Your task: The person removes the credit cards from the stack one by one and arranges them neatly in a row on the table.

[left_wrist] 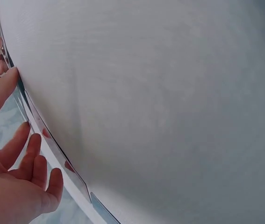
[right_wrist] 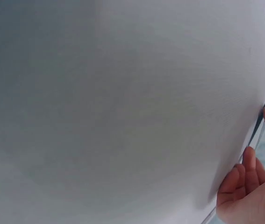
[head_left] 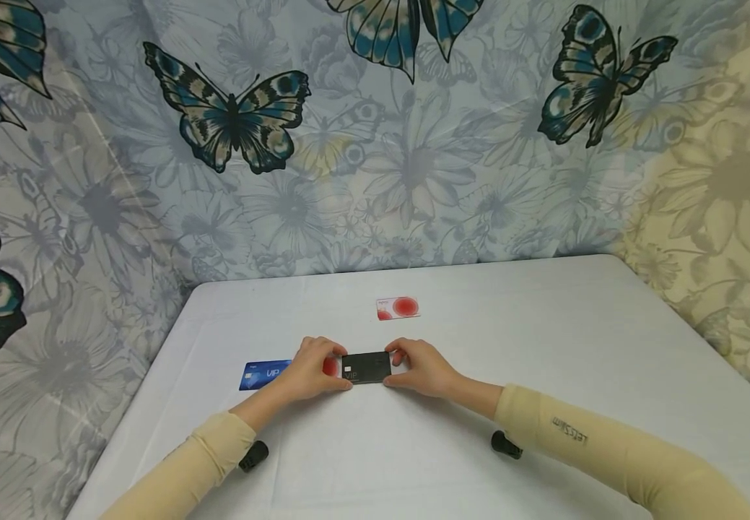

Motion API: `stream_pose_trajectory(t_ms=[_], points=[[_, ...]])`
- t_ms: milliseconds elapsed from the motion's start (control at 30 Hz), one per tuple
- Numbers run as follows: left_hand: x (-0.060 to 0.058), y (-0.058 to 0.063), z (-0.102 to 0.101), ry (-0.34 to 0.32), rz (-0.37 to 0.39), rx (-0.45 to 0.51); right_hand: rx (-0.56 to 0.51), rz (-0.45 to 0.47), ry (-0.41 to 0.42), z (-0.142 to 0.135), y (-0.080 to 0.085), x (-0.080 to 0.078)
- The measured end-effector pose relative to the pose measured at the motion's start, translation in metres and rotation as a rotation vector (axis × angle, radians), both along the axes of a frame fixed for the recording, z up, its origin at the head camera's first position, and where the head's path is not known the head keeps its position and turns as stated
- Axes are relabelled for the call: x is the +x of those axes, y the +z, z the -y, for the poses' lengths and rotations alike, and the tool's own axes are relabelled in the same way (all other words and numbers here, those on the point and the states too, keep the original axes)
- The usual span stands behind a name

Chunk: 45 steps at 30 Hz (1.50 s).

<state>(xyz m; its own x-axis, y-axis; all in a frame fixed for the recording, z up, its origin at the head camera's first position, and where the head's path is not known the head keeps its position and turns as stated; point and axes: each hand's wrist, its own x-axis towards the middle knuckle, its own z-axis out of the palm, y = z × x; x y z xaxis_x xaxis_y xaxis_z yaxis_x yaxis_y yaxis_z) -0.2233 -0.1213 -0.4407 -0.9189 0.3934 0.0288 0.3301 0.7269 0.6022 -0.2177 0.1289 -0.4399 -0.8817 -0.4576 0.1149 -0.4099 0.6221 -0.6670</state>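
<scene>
A black card [head_left: 366,367] with "VIP" lettering lies low over the white table, between the two hands. My left hand [head_left: 312,368] pinches its left end, thumb at the near corner and fingertip at the far one. At the right end, my right hand [head_left: 423,368] grips it the same way. Left of the black card, a red-and-white card [head_left: 331,366] shows partly behind the left fingers. Farther left lies a blue VIP card [head_left: 264,374], its right end covered by the left hand. In the left wrist view the black card [left_wrist: 21,84] appears edge-on.
Another red-and-white card [head_left: 398,308] lies farther back on the white table [head_left: 511,325]. A butterfly-patterned cloth [head_left: 413,159] hangs behind the table's back edge. Small black devices [head_left: 254,456] sit under both wrists.
</scene>
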Motion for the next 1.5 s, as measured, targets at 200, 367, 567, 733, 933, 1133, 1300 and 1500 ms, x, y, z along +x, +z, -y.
stream_pose_trajectory(t_ms=[200, 367, 567, 733, 933, 1133, 1300, 1500], points=[[-0.0023, -0.0027, 0.0022, 0.011, 0.011, 0.004, 0.016, 0.003, -0.011, 0.003, -0.0008, -0.0012], [-0.003, -0.005, 0.0032, 0.02, 0.024, 0.014, 0.028, 0.006, -0.012, 0.0043, -0.002, -0.0032], [-0.0024, -0.005, 0.0038, 0.034, 0.045, 0.024, 0.037, 0.027, -0.024, 0.0053, -0.0032, -0.006], [-0.0011, -0.0033, 0.004, 0.042, 0.044, 0.04, 0.032, 0.034, -0.025, 0.0051, -0.0031, -0.0066], [-0.0009, -0.0045, 0.0038, 0.051, 0.049, 0.048, 0.026, 0.039, -0.028, 0.0043, -0.0041, -0.0071], [-0.0005, -0.0049, 0.0037, 0.051, 0.051, 0.045, 0.016, 0.046, -0.035, 0.0041, -0.0055, -0.0062], [-0.0002, -0.0063, 0.0041, 0.05, 0.054, 0.042, 0.014, 0.053, -0.036, 0.004, -0.0062, -0.0055], [-0.0012, -0.0068, 0.0046, 0.046, 0.043, 0.037, 0.015, 0.05, -0.027, 0.0034, -0.0053, -0.0061]])
